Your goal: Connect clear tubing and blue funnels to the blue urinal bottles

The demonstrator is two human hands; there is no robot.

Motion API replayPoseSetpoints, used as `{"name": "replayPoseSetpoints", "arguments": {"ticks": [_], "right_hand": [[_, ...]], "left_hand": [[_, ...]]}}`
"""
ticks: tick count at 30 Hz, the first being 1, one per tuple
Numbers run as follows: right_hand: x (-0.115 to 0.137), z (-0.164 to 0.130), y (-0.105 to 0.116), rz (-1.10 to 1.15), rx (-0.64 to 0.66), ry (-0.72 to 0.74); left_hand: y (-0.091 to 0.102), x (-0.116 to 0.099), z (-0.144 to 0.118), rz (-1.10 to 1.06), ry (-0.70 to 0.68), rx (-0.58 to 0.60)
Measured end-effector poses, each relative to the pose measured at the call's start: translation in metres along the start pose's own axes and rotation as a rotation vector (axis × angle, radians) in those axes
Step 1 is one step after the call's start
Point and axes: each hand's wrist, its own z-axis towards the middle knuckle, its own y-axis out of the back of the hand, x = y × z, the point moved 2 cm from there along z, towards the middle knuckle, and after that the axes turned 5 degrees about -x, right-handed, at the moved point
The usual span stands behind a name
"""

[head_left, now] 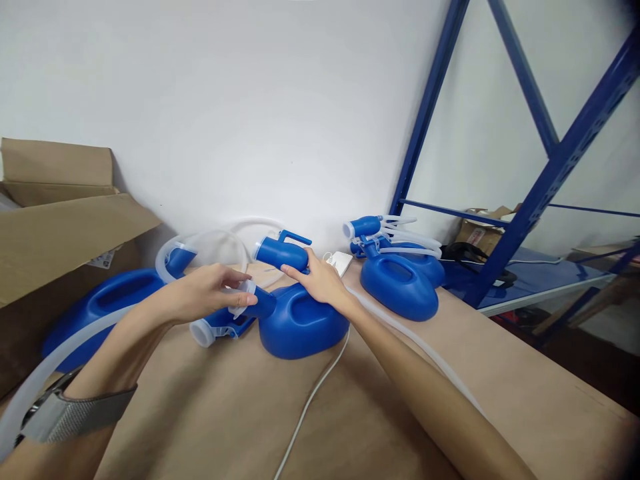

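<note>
Fingers of left hand (207,292) pinched on white cap (247,287) at neck of blue bottle (293,333) | right hand (323,281) at bottle's far side, clamp can't tell | bottle on bench (220,413) | risk: loose right-hand hold, cap pressure could skid bottle

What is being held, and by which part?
Left hand: the blue bottle, by its white mouthpiece. Right hand: at the blue cup's rounded end; its hold is unclear.
</note>
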Motion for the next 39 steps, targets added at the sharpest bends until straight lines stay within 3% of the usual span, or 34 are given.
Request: {"name": "replayPoseSetpoints", "arguments": {"ticks": [5,12,16,25,33,39], "right_hand": [[0.003,-0.002,0.002,0.025,0.005,-0.020],[-0.001,-0.002,0.003,0.081,-0.007,-0.002],[-0.004,-0.001,0.003,0.113,-0.001,-0.011],[-0.010,-0.001,-0.002,0.056,-0.021,-0.008],[-0.009,0.000,-0.001,0.062,-0.024,-0.015],[-0.013,0.000,0.000,0.124,-0.015,0.008]], "left_hand": [[-0.001,0.001,-0.003,-0.016,-0.040,0.080],[-0.002,0.000,-0.005,-0.010,-0.095,0.068],[-0.002,0.001,-0.005,-0.020,-0.058,0.097],[-0.005,0.011,-0.004,0.079,-0.007,0.074],[-0.004,-0.004,-0.010,0.178,-0.101,0.007],[0.001,0.008,-0.011,-0.073,-0.033,0.127]]}}
